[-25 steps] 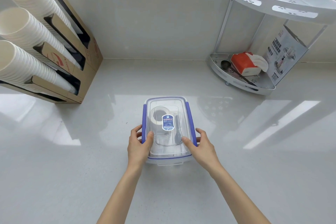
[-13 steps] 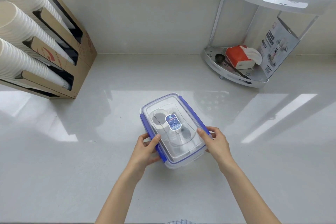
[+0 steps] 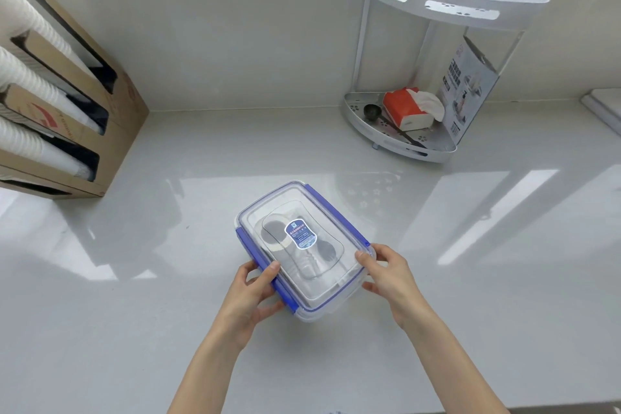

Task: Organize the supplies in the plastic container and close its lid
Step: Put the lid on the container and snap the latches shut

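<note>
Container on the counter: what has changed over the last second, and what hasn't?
The container has been turned from square-on to diagonal, its far end swung toward the rack. The left hand shifted to the near-left long side, the right hand to the near-right corner. Both hands kept hold throughout; the lid stayed on and the rack is untouched.

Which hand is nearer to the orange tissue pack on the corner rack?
Right. The right hand holds the plastic container's right edge, below and left of the tissue pack. The left hand grips the container's opposite side, farther away.
</note>
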The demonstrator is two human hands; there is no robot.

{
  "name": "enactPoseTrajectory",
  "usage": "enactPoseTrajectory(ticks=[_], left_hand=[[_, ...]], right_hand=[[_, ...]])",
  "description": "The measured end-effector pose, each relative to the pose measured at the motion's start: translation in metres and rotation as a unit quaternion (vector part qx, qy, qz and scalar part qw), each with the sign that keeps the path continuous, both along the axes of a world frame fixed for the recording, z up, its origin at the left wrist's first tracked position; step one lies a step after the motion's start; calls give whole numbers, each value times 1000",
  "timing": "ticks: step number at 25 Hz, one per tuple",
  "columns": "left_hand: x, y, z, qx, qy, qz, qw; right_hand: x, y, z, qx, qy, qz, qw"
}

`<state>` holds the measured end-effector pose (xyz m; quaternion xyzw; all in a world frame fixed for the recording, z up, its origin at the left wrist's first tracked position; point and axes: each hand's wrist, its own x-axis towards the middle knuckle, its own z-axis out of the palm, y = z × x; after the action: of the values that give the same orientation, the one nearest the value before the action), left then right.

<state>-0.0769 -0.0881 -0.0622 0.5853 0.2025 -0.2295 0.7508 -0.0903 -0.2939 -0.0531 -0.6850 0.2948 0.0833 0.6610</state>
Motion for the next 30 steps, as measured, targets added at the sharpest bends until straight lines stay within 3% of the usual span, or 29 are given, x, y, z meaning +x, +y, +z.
enactPoseTrajectory(ticks=[12,23,30], left_hand=[[20,-61,50,-66,-84,-38,994],[55,-114,141,-115,-176,-55,976],[81,-144,196,-78,-228,-64,968]], right_hand=[[25,-69,66,-26,-109,-21,993],[66,-131,175,-67,-232,69,968],[94,-166,232,-104,-250,98,958]])
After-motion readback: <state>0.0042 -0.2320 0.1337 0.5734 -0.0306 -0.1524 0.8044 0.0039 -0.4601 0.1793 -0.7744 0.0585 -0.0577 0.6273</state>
